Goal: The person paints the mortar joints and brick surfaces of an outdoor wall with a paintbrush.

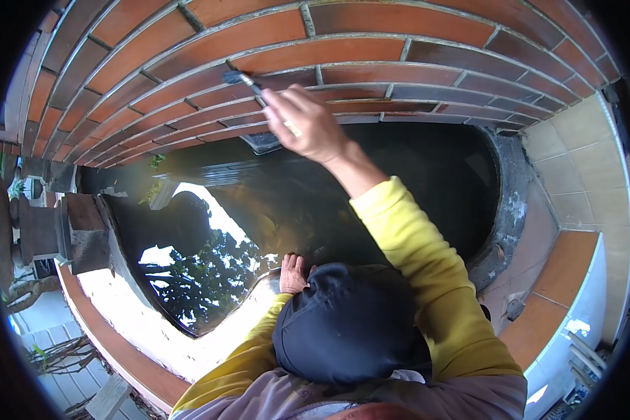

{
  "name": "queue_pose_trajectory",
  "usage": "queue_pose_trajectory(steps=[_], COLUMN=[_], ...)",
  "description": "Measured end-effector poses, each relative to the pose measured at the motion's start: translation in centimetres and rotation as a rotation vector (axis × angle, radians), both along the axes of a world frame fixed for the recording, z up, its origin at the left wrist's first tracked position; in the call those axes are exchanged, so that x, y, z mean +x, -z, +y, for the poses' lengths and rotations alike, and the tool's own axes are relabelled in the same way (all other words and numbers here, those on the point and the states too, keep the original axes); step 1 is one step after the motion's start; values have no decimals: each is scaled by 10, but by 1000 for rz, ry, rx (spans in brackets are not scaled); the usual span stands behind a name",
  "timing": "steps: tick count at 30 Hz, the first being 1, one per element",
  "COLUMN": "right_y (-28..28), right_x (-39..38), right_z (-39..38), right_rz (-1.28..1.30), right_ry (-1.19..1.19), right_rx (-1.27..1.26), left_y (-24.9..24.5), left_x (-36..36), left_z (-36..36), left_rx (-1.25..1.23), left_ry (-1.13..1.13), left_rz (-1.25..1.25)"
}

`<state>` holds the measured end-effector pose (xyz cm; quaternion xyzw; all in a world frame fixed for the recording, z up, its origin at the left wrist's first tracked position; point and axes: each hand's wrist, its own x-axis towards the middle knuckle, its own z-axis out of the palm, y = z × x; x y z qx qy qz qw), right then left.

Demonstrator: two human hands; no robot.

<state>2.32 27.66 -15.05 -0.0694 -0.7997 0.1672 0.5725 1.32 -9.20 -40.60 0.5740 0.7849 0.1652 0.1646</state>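
Note:
My right hand is raised over the pond and closed around the handle of a paintbrush. The brush's dark bristles meet the brick wall, on or close to a mortar line between orange-brown bricks. Low in the view, my left hand lies on the pale curved rim of the pond with its fingers stretched out. Part of that hand is hidden behind a dark cap. Yellow sleeves cover both arms.
Dark water fills the pond between me and the wall, reflecting trees and sky. A grey stone rim curves along the right, beside a tiled ledge. At the left stands a stone pillar. Bare branches lie lower left.

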Motion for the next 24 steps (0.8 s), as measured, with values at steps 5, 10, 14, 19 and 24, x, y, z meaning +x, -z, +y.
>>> queue_pose_trajectory(steps=[5, 10, 14, 19, 24], right_y=[10, 22, 9, -7, -10], right_x=[121, 149, 61, -31, 22], right_z=[31, -4, -28, -52, -9], right_rz=[70, 271, 187, 12, 75], right_ry=[236, 645, 522, 80, -17], right_rx=[-84, -263, -220, -62, -196], left_y=[24, 35, 44, 48, 22], left_x=[-1, -11, -12, -14, -10], left_z=[-10, -13, -16, -16, -5], left_rx=[24, 22, -30, -41, -90], left_ry=[-14, 51, 28, 44, -9], left_rz=[-14, -30, -50, -16, -122])
